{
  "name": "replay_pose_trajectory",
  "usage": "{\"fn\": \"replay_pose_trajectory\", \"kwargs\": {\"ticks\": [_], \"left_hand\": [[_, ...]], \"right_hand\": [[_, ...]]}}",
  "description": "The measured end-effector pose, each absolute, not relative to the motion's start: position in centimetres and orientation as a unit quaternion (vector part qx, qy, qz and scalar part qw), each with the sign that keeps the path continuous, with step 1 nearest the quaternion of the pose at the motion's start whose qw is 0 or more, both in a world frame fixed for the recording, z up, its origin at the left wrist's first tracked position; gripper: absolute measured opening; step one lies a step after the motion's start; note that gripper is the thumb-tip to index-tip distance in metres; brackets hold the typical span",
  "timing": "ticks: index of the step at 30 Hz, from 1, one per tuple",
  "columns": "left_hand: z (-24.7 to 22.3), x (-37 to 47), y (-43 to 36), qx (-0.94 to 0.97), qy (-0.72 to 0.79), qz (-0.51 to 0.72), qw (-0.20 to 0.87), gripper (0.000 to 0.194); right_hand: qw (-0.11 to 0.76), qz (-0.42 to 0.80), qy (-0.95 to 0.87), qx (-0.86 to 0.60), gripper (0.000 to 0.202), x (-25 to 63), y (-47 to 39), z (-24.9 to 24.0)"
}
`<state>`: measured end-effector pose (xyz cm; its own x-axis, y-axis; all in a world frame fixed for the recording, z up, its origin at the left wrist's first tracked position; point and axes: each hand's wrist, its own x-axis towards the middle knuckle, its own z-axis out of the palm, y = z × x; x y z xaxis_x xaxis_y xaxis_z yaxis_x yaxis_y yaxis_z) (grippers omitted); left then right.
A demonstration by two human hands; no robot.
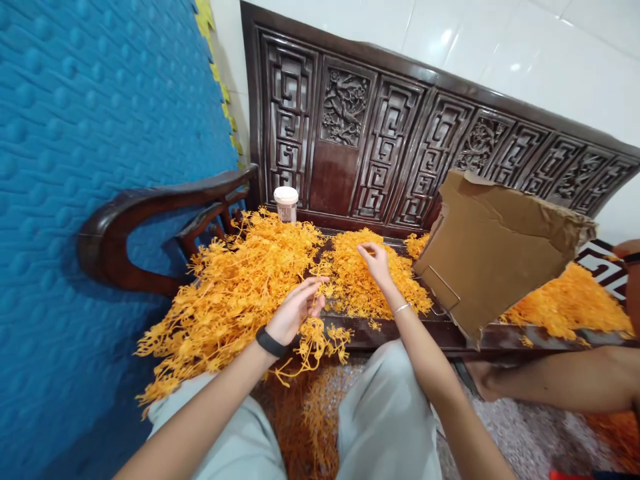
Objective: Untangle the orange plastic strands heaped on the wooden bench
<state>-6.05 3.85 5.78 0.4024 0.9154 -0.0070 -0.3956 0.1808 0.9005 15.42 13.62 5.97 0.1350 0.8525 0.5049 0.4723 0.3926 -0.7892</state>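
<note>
My left hand, with a black band at the wrist, is at the right edge of a large heap of long orange plastic stems. Its fingers are curled around something I cannot make out, close to some orange pieces. Above a second pile of smaller orange pieces is my right hand, a thin bracelet on its wrist. Thumb and forefinger come together there; anything between them is too small to tell. Both piles lie on a dark carved wooden bench.
A white lidded tub stands behind the left heap. Cardboard leans upright on the right, with more orange pieces beyond it. Another person's bare leg is at the far right. The curved wooden armrest is at the left.
</note>
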Motion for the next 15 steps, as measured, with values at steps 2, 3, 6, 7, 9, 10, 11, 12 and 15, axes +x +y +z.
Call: {"fn": "replay_pose_trajectory", "kwargs": {"ticks": [2, 3, 6, 7, 9, 10, 11, 12, 15], "left_hand": [[5.7, -6.3, 4.4, 0.433, 0.293, 0.474, 0.708, 0.030], [5.6, -6.4, 4.6, 0.427, 0.294, 0.480, 0.708, 0.031], [5.5, -6.6, 5.1, 0.414, 0.296, 0.491, 0.708, 0.031], [5.4, -6.7, 5.2, 0.409, 0.296, 0.492, 0.709, 0.030], [5.3, -6.7, 5.4, 0.403, 0.294, 0.494, 0.712, 0.029], [5.2, -6.8, 5.5, 0.401, 0.293, 0.495, 0.713, 0.028], [5.1, -6.8, 5.6, 0.397, 0.291, 0.496, 0.715, 0.027], [5.0, -6.8, 5.6, 0.393, 0.290, 0.497, 0.717, 0.026], [5.0, -6.7, 5.9, 0.379, 0.288, 0.494, 0.727, 0.021]], "right_hand": [[0.487, 0.292, -0.681, -0.463, 0.036, 13.6, 12.1, 6.5], [0.455, 0.343, -0.698, -0.433, 0.040, 12.8, 11.3, 6.7], [0.376, 0.458, -0.719, -0.363, 0.040, 11.0, 9.4, 7.0], [0.360, 0.483, -0.719, -0.346, 0.037, 10.5, 9.0, 7.0], [0.343, 0.508, -0.721, -0.323, 0.034, 9.9, 8.5, 7.0], [0.340, 0.514, -0.721, -0.317, 0.032, 9.7, 8.4, 6.9], [0.340, 0.515, -0.721, -0.314, 0.030, 9.6, 8.4, 6.9], [0.347, 0.512, -0.719, -0.316, 0.028, 9.6, 8.5, 6.8], [0.383, 0.482, -0.711, -0.340, 0.025, 10.1, 9.1, 6.6]]}}
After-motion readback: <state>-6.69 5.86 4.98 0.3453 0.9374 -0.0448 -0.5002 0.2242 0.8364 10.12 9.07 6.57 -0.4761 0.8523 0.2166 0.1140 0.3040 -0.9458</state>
